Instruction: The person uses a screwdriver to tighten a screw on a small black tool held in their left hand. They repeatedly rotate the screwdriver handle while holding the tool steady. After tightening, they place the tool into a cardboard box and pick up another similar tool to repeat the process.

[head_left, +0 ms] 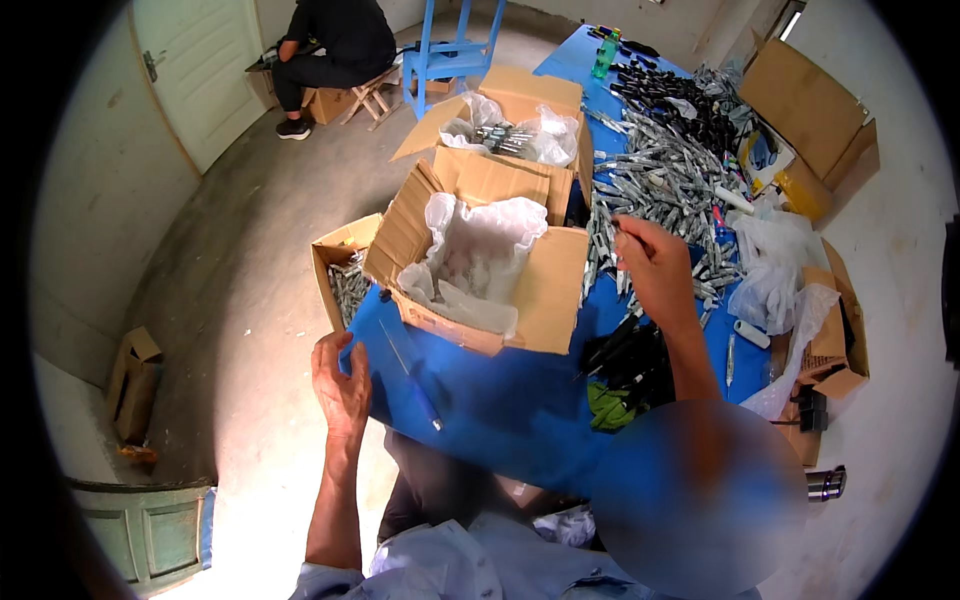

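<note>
My right hand (pixel 658 268) reaches to the edge of a heap of silver-grey pen-like pieces (pixel 660 175) on the blue-covered table (pixel 490 410). Its thumb and fingers are pinched; whatever they hold is too small to make out. At the table's left edge, my left hand (pixel 341 385) has its fingers apart and holds nothing. Between my hands stands an open cardboard box (pixel 548 290) lined with a white plastic bag (pixel 480 245); no pieces show inside it. A thin-shafted tool with a blue handle (pixel 424 404) lies in front of the box.
Behind stands another box (pixel 545 92) with silver pieces in plastic; a smaller box (pixel 325 275) of pieces is at left. Black pieces (pixel 635 360), plastic bags (pixel 775 265) and a carton (pixel 805 105) lie right. A person (pixel 340 45) sits beyond, near a blue chair (pixel 450 60).
</note>
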A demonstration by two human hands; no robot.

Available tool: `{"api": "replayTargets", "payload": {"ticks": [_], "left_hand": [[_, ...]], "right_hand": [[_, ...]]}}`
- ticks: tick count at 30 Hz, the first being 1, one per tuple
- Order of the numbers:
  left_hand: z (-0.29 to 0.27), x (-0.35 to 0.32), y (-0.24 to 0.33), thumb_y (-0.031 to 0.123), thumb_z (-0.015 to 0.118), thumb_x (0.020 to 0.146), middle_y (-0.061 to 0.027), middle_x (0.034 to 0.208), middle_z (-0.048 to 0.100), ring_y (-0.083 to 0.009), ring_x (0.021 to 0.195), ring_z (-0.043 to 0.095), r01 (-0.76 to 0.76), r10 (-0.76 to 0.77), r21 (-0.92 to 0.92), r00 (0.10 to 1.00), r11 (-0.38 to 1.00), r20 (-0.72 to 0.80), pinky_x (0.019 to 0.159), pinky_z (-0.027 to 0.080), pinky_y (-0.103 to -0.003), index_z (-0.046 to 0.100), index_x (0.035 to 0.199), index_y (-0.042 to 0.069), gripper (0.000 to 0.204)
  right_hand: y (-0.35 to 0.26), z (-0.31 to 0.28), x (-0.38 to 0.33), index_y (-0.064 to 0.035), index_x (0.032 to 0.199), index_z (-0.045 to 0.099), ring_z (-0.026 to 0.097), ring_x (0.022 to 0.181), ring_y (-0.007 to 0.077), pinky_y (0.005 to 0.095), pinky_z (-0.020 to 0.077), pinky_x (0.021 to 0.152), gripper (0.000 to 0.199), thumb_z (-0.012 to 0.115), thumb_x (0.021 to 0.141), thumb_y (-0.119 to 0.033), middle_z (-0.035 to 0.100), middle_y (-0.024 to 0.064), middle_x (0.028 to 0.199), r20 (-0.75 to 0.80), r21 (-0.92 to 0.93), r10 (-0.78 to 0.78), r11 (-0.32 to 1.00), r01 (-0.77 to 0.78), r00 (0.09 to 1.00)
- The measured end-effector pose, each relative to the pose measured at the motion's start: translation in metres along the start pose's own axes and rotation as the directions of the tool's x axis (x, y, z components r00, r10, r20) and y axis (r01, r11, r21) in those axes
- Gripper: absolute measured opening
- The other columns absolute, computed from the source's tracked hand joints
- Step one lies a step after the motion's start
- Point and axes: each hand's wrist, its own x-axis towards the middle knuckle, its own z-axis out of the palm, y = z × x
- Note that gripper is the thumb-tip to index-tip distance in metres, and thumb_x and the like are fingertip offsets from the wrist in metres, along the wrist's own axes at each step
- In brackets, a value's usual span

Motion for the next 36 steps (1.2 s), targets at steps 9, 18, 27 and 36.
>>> {"api": "replayTargets", "payload": {"ticks": [9,18,27,36], "left_hand": [[0.026,-0.001,-0.011,0.002,0.071,0.087,-0.0189,0.124,0.065,-0.0372,0.117,0.058,-0.138,0.132,0.228,0.99,0.964,0.042,0.104,0.045,-0.047,0.068,0.109,-0.002,0.022],[0.029,0.002,-0.006,-0.002,0.071,0.083,-0.0208,0.12,0.066,-0.0379,0.113,0.059,-0.095,0.088,0.188,0.995,0.978,0.049,0.101,0.047,-0.047,0.068,0.105,-0.004,0.022],[0.031,0.005,-0.003,-0.003,0.069,0.085,-0.0214,0.12,0.065,-0.0376,0.113,0.058,-0.055,0.043,0.182,0.997,0.982,0.066,0.101,0.047,-0.047,0.068,0.103,-0.004,0.018],[0.03,0.005,-0.003,-0.001,0.069,0.085,-0.021,0.12,0.064,-0.0366,0.114,0.057,-0.032,0.017,0.189,0.997,0.982,0.079,0.102,0.046,-0.047,0.069,0.104,-0.004,0.019]], "right_hand": [[0.031,0.066,0.15,0.0014,0.103,0.076,0.066,0.071,0.0138,0.0303,0.0518,0.067,0.021,0.068,0.093,-0.014,0.074,0.0097,0.081,0.111,-0.282,-0.249,0.92,0.27,0.962],[0.064,0.153,0.218,-0.0139,0.098,0.081,0.073,0.086,0.0323,0.0421,0.0561,0.077,0.016,0.072,0.088,-0.023,0.077,0.0121,0.09,0.183,-0.498,-0.068,0.854,0.152,0.981],[0.083,0.181,0.251,-0.0208,0.093,0.081,0.074,0.098,0.0311,0.0434,0.0563,0.087,0.012,0.073,0.085,-0.017,0.078,0.01,0.1,0.368,-0.634,0.024,0.737,0.232,0.93],[0.08,0.192,0.256,-0.012,0.087,0.08,0.073,0.094,0.0374,0.0485,0.0564,0.084,0.01,0.07,0.086,-0.016,0.076,0.0184,0.094,0.376,-0.725,-0.051,0.606,0.328,0.925]]}}
